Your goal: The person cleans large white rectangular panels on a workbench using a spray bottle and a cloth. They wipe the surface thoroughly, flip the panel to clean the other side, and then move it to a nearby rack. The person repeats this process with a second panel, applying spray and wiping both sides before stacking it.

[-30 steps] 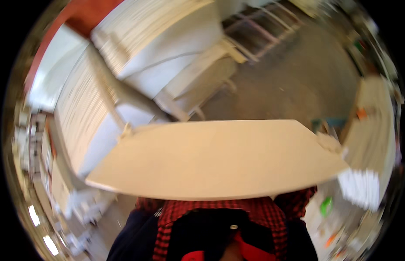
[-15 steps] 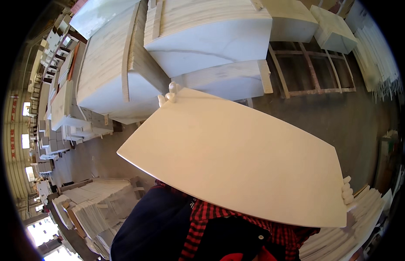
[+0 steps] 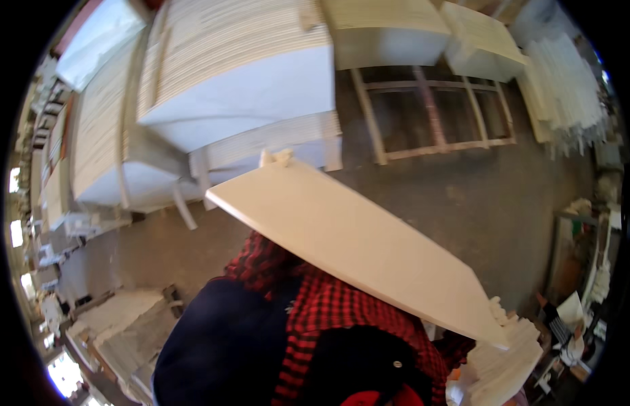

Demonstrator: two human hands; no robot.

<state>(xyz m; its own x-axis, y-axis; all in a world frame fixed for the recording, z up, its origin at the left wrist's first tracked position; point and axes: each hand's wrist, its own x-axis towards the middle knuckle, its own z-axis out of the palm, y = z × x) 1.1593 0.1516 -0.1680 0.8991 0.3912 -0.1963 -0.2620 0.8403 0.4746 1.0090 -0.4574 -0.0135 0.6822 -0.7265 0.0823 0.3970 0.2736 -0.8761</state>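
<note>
I hold a large cream-white rectangular slab (image 3: pixel 362 250) in front of my body, tilted so that its broad face looks narrow. My left hand (image 3: pixel 277 158), in a pale glove, is closed around the slab's far left corner. At its right end the gloved fingers of my right hand (image 3: pixel 502 311) curl over the edge. The slab hides both palms and most of my forearms. A red-and-black checked sleeve (image 3: pixel 259 260) shows below its left part.
Big stacks of pale slabs (image 3: pixel 254 101) stand ahead and to the left. An open timber frame (image 3: pixel 437 145) lies on the concrete floor (image 3: pixel 457 196) ahead right. More stacked slabs (image 3: pixel 122 318) are at the near left, another pile (image 3: pixel 511 358) at the near right.
The slab has tipped more steeply, and its face looks narrower. The view has turned rightward, so the stacks have shifted left. Both hands stay on the slab.
</note>
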